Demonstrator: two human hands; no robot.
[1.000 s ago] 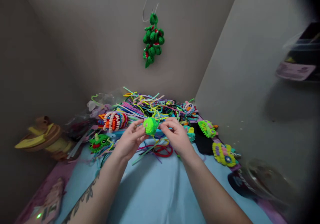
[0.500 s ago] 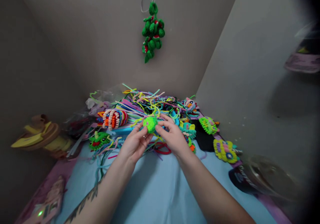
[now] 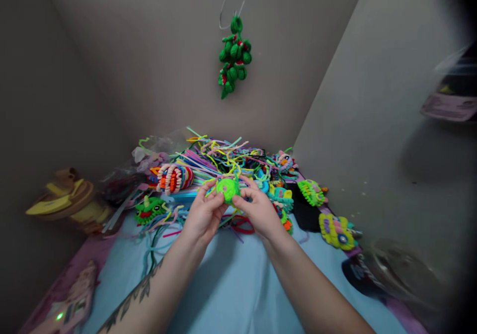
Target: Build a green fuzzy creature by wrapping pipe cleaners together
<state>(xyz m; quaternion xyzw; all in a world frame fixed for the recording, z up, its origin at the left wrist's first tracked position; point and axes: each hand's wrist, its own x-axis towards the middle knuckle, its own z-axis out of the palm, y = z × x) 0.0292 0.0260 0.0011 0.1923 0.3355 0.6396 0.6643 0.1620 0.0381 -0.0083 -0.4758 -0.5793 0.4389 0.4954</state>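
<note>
A neon green pipe-cleaner ball (image 3: 227, 189) with a small pink spot is pinched between both my hands above the blue tabletop (image 3: 231, 284). My left hand (image 3: 203, 213) grips its left side with thumb and fingers closed. From the right, my right hand (image 3: 259, 209) holds it the same way. Thin yellow-green strands trail from the ball. Just behind it lies a big tangled heap of coloured pipe cleaners (image 3: 223, 157).
Finished pipe-cleaner figures lie around: a striped orange-white one (image 3: 172, 177), a green creature (image 3: 149, 209), teal, green and yellow ones (image 3: 335, 229) along the right wall. A dark green bunch (image 3: 234, 55) hangs from a wall hook. A yellow-brown object (image 3: 67, 200) sits left; a glass jar (image 3: 398, 269) right.
Both hands have closed in tighter around the green ball and turned it, so a pink spot shows. The camera view shifted slightly.
</note>
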